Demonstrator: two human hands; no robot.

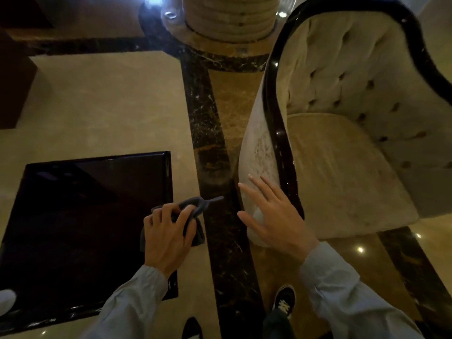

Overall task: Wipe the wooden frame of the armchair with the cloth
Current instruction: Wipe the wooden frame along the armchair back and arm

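head view, left hand [166,241] gripping cloth [195,211], right hand [276,216] spread beside armchair [342,118]

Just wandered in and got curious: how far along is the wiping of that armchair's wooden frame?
Nothing looks wiped yet. The left hand grips the grey cloth away from the armchair; the open right hand reaches toward its side. The whole dark wooden frame is still to do.

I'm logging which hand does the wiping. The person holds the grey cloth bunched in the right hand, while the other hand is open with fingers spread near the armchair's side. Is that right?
Not quite. The head view shows the grey cloth bunched in the left hand. It is the right hand that is open with fingers spread near the armchair side.
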